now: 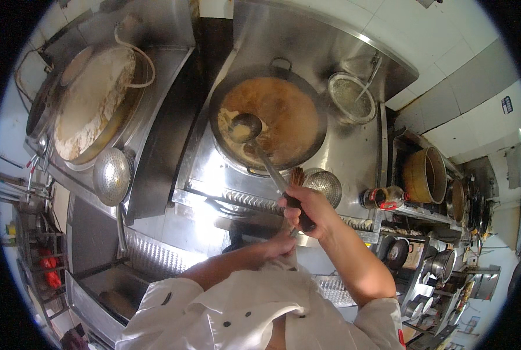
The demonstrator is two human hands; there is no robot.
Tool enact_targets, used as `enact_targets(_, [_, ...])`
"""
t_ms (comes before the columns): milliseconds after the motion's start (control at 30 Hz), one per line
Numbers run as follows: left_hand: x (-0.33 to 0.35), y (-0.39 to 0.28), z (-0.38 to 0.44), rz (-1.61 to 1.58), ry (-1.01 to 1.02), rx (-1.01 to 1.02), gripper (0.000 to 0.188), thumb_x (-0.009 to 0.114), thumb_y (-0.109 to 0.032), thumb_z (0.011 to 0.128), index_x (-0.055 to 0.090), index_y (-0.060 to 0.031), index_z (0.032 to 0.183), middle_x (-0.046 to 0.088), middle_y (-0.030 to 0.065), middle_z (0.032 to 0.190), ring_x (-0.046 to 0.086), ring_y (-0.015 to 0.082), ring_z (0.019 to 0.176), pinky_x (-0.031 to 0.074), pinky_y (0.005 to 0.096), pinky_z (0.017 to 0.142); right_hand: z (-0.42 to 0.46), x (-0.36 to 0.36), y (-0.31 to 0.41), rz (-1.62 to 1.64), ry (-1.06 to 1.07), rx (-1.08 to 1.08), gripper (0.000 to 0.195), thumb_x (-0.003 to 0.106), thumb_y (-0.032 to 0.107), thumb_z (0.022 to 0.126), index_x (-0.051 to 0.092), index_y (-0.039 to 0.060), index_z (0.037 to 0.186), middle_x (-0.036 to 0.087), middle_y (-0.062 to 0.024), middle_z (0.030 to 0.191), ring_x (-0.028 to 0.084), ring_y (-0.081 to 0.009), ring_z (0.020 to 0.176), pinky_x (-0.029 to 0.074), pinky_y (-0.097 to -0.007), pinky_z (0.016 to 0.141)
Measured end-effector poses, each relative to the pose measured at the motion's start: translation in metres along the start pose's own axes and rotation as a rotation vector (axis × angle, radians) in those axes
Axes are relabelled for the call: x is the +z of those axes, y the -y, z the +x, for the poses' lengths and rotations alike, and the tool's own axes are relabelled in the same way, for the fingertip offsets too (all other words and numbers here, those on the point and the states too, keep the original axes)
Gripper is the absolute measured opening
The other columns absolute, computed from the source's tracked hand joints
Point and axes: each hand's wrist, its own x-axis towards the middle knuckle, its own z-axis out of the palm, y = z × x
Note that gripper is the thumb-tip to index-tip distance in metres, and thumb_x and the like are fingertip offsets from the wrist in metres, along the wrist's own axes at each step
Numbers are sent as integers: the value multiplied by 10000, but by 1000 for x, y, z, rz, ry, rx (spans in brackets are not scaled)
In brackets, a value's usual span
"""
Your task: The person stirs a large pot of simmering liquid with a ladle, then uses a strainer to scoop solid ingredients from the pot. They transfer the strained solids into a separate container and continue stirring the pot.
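My right hand [306, 212] grips the dark handle of a long metal ladle [272, 168]. The ladle's bowl, holding some light brown liquid, is over the left part of a large black wok [320, 131]. Brown, foamy liquid [286, 109] fills much of that wok. Close to my body, my left hand [282, 245] has curled fingers beside a thin metal handle; whether it grips this handle is unclear. Just beyond my right hand are a bristle brush [296, 176] and perforated metal skimmers [326, 186], partly hidden by the hand.
At left, a big pan [92, 105] holds pale, foamy liquid, with a hose [148, 65] reaching its rim. A perforated skimmer [111, 177] overhangs that stove's front edge. A round strainer [352, 97] stands right of the wok. Bottles [385, 197] and a deep pot [424, 175] stand farther right.
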Motion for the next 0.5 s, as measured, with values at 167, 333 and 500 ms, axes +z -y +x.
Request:
enact_targets(167, [-4,21,10,-32,19,9,134,463,-135,919,487,-26,844,458,51,540,417,150,427,295,325,389,6,-12,7,53,87,58,160,465,205,1016,465,45,1013,534,-42,799,431,-60,498,357,-196,399])
enact_targets(333, [-13,30,13,-58,54,-77,165,478,-168,941,549,-43,860,501,32,634,476,161,540,375,348,474,-29,-24,14,155,103,15,181,462,222,1022,453,43,997,512,-33,786,424,-46,472,357,-193,366])
enact_targets(500, [-9,5,-7,80,52,-136,231,494,-234,968,578,-68,832,531,20,662,495,162,567,389,357,476,-71,-49,9,83,-75,-21,160,453,212,1025,462,55,997,518,-36,783,419,-49,446,360,-191,343])
